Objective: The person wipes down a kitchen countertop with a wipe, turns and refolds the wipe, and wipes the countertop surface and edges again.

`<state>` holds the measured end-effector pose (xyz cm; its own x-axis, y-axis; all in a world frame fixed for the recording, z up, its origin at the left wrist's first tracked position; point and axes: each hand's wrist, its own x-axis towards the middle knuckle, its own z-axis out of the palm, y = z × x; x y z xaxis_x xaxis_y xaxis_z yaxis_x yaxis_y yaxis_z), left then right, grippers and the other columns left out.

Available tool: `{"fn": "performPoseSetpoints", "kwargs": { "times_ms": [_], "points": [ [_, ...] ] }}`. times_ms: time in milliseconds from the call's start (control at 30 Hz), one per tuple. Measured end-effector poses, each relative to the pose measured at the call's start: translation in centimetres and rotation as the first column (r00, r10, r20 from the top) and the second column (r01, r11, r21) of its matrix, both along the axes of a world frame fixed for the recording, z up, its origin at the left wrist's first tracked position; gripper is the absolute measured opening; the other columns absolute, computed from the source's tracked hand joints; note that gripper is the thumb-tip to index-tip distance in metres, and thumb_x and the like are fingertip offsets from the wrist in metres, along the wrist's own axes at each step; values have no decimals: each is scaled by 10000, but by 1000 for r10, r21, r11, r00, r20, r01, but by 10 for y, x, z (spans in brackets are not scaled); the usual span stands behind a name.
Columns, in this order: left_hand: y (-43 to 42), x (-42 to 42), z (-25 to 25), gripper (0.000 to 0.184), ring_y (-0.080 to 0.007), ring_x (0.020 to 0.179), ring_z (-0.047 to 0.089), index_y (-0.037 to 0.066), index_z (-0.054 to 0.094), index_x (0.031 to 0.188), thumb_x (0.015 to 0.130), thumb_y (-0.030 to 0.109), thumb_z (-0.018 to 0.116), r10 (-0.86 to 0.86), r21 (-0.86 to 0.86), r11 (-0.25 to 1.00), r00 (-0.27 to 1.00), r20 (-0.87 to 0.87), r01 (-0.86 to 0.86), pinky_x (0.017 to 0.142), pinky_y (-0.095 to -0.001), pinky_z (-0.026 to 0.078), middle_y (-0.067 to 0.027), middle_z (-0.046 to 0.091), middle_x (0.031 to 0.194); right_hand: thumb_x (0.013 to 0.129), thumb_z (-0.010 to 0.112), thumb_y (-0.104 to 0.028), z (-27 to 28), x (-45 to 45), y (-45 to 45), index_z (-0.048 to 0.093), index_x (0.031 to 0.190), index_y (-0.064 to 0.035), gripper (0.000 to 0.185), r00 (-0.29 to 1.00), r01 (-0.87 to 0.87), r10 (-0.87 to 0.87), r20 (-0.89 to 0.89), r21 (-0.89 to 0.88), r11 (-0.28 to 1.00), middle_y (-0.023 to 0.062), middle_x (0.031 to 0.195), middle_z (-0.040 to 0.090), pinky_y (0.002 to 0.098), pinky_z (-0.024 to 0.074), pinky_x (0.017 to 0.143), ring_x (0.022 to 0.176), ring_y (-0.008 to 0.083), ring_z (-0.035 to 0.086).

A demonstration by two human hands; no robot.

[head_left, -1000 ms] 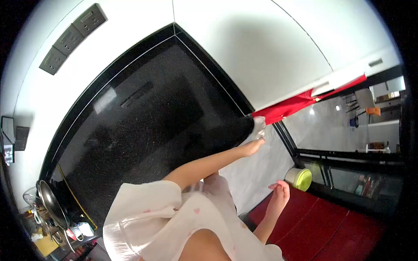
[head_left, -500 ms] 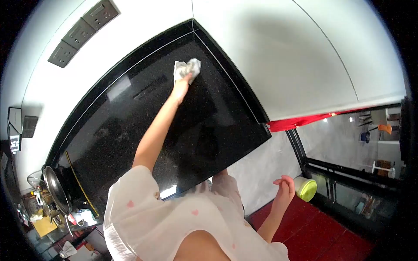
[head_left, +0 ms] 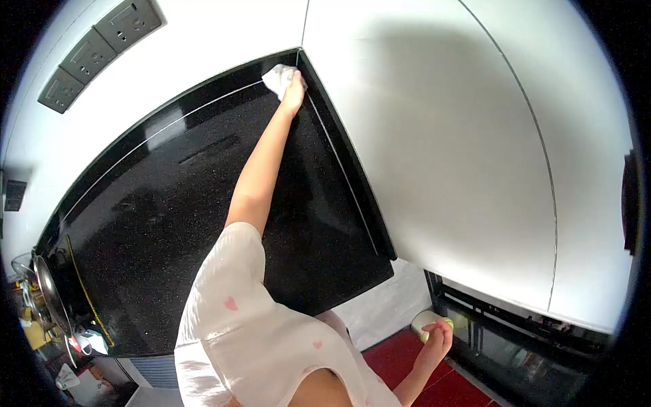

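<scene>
My left hand point(head_left: 293, 96) holds a crumpled white cloth point(head_left: 276, 79) at the far corner of the glossy black countertop point(head_left: 203, 197). The cloth lies against the raised black edging where the two walls meet. My left arm stretches across the counter. At the lower right, my right hand point(head_left: 437, 337) hangs in the air with its fingers loosely bent and apart, nothing visible in it. It is away from the counter, in front of a lidded bin.
Black sockets point(head_left: 88, 55) sit on the white wall at the upper left. A pan point(head_left: 51, 292) stands on edge at the left, beside a yellow strip point(head_left: 85, 292) and clutter. The pale bin point(head_left: 422, 321) stands on red flooring point(head_left: 393, 349) at the lower right.
My left hand has gone from beyond the counter's right edge onto the counter, then farther up into the corner with the cloth. The view has shifted; my right hand stays low at the right.
</scene>
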<state>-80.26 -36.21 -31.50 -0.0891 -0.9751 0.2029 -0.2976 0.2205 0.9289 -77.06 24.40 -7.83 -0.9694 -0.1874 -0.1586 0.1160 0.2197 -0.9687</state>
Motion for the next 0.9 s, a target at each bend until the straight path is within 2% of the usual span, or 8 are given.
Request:
{"fn": "performPoseSetpoints", "kwargs": {
  "times_ms": [167,267,333,400,467,633,700,900],
  "points": [
    [0,-26,7,560,-275,1132,361,-85,450,1079,817,384,291,-172,255,935,943,-286,248,952,-285,230,-238,436,1153,799,420,-20,-8,-11,-7,550,856,3,144,1000,-15,15,3,45,999,64,703,544,265,448,614,630,149,530],
    [39,10,85,559,-310,1028,454,-100,515,961,801,390,298,-206,388,893,974,-94,226,906,-302,297,-244,520,1021,799,419,-20,-8,-13,-8,549,851,3,142,1000,-21,21,-3,53,998,60,702,541,264,445,616,628,148,526],
    [45,12,81,590,-356,1023,460,-105,528,940,800,408,273,-216,192,956,976,-39,219,912,-316,300,-281,520,984,799,416,-19,-9,-12,-9,547,846,4,141,1000,-18,17,8,76,997,58,704,538,264,439,623,631,149,522],
    [61,23,101,519,-242,1232,219,-6,237,1267,805,221,302,-416,443,832,904,101,334,989,-255,159,-171,260,1314,797,413,-16,-11,-10,-9,544,843,5,140,998,-56,55,11,52,997,59,699,533,264,430,634,638,151,515],
    [74,21,69,546,-254,1254,153,-1,162,1290,792,160,320,-422,236,878,906,-33,417,1004,-267,126,-175,155,1350,796,410,-15,-11,-6,-12,541,843,6,141,997,-77,77,18,38,996,61,695,529,263,422,641,645,152,509],
    [143,29,49,544,-344,1240,118,-42,224,1246,724,18,365,-399,-164,894,907,132,417,1016,-330,65,-244,208,1294,797,411,-23,-8,12,-7,537,847,2,138,994,-100,101,39,-5,995,62,679,523,259,401,667,653,147,500],
    [170,38,59,556,-359,1238,102,-37,228,1248,713,5,375,-513,-10,855,850,122,518,1015,-340,56,-254,197,1290,778,412,-28,-9,21,1,530,851,1,141,993,-119,119,10,26,993,52,696,502,256,398,674,669,147,493],
    [229,39,53,314,-381,870,387,-15,467,915,619,-85,390,-393,-436,799,909,142,414,782,-423,315,-198,441,907,783,413,-24,-1,57,24,529,852,-3,136,995,-98,98,-9,-17,995,44,697,492,253,395,682,678,148,493]
  ]
}}
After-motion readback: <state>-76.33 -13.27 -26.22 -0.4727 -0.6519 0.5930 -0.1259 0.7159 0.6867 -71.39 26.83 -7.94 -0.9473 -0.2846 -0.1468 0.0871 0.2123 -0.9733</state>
